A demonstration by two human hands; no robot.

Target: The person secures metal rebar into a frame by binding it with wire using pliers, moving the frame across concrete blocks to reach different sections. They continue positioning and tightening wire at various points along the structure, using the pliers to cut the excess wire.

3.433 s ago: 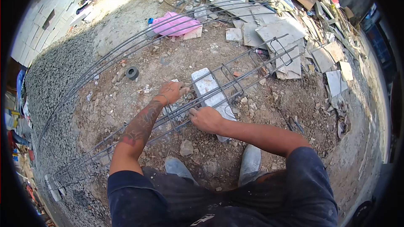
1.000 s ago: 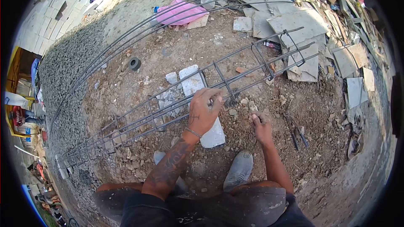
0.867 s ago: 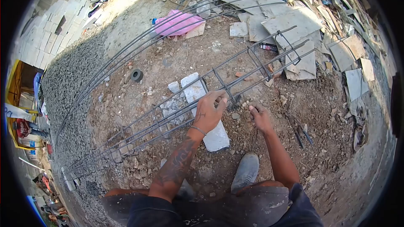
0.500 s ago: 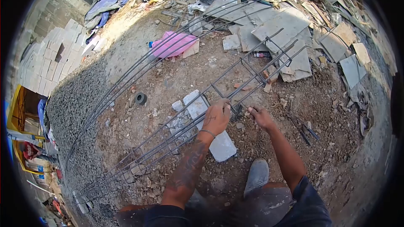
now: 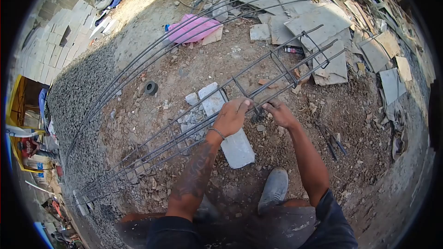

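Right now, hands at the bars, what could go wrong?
Pinch: left hand and right hand sit close together at the rebar cage; if it shifts, the fingers could get nipped.
Rocking: the cage crosses above a pale block amid loose rubble, so it may tip.
Trip: a long-handled tool lies on the ground, right of the boot.

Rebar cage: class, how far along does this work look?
Looks done: the rebar cage has several stirrups spaced along its long bars. In hand: the left hand and right hand meet at one section. Perhaps left: the loose bars lie outside the cage. Individual joints are too small to judge.
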